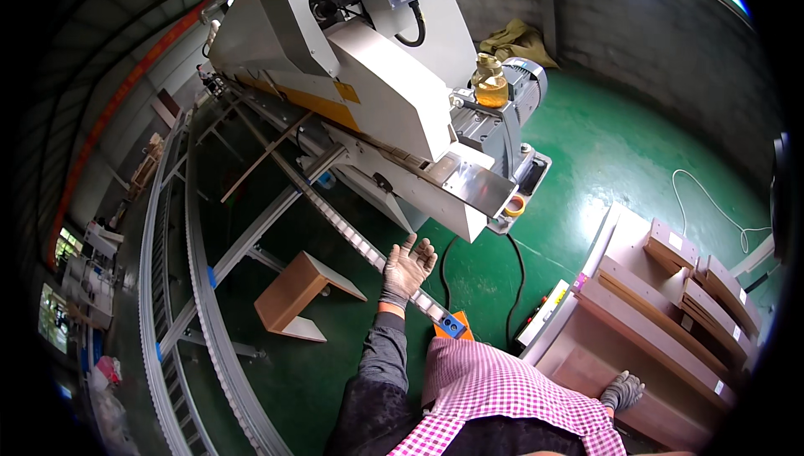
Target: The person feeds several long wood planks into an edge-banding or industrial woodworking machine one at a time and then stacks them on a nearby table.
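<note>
Brown panel [578,368] is partly covered by my right hand [622,391], whose grip I can't tell; my left hand [407,270] hangs loosely open.

Your left hand [408,270] and right hand [621,390] in matt knit cloth, your matt cloth apron [511,379] at lower centre, smooth wood-look panels [645,330] lower right, polished metal plate [479,188] right of centre, glossy floor [578,175], rough block wall [645,58] upper right

Can pass over the green floor [590,163] right of centre; runs into the machine [394,92] at top centre, roller rails [209,322] left, brown boards [657,324] lower right.
</note>
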Available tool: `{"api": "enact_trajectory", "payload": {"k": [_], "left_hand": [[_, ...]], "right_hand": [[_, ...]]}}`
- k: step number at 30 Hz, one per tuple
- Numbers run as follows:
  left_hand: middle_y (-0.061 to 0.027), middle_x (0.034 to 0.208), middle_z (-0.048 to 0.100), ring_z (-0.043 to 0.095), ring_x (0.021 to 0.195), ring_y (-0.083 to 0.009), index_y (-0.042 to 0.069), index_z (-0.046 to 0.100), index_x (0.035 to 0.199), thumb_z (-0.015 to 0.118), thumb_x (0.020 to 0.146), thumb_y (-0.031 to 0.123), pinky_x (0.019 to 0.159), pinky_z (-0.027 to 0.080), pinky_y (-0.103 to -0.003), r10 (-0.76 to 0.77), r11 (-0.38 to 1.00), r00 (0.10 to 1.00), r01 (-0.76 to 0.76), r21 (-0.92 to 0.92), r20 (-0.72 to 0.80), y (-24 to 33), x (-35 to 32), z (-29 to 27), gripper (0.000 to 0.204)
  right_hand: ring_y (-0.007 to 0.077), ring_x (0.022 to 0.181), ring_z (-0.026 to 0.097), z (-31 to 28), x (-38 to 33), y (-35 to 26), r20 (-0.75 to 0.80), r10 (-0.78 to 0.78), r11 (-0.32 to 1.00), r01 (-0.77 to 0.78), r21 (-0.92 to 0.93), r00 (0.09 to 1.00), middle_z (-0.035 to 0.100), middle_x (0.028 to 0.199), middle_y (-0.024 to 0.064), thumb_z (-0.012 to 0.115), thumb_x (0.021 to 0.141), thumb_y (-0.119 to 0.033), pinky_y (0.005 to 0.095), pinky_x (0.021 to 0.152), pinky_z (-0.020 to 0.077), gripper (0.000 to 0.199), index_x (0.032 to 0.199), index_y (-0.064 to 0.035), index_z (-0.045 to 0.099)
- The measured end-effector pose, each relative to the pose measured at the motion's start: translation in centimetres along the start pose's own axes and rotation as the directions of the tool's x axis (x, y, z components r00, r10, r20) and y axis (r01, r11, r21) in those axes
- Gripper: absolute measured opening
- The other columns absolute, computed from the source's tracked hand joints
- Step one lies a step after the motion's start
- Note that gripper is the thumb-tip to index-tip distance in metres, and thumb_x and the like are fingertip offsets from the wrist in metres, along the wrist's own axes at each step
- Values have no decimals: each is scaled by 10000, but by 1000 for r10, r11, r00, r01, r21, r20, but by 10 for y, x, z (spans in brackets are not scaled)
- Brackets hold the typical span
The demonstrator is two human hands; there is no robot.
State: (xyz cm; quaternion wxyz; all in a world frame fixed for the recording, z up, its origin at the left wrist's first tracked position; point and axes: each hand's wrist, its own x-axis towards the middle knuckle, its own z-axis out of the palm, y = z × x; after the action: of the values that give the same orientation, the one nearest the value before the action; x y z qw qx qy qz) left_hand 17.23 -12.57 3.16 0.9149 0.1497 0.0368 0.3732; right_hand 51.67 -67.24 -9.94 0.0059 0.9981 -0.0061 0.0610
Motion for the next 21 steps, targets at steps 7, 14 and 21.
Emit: {"api": "enact_trajectory", "payload": {"k": [7, 14, 21], "left_hand": [[-186, 1241, 621, 587, 1159, -317, 86, 606, 1257, 522, 946, 428, 1068, 413, -482, 227, 973, 974, -226, -53, 17, -4, -5, -13, 470], [-174, 1259, 616, 577, 1180, -311, 87, 582, 1292, 487, 974, 408, 1078, 409, -480, 259, 966, 964, -259, -7, 60, -28, -20, -10, 462], [-200, 1259, 608, 579, 1168, -332, 76, 588, 1272, 502, 965, 408, 1075, 407, -496, 294, 956, 955, -293, -31, 46, -29, -15, -4, 460]], "right_hand": [[301, 1285, 441, 7, 3, 3, 18, 35, 999, -36, 18, 999, 624, 1172, 93, 413, 994, -404, 468, 1115, 274, 400, 1035, -86, 651], [291, 1346, 387, -18, -5, -7, 135, 42, 999, -45, 19, 990, 585, 1276, 44, 394, 1006, -416, 463, 1142, 235, 399, 1163, -134, 629], [277, 1358, 378, -23, -7, -8, 176, 21, 998, -31, 55, 984, 564, 1309, 33, 376, 1011, -417, 467, 1148, 223, 407, 1218, -155, 608]]}}
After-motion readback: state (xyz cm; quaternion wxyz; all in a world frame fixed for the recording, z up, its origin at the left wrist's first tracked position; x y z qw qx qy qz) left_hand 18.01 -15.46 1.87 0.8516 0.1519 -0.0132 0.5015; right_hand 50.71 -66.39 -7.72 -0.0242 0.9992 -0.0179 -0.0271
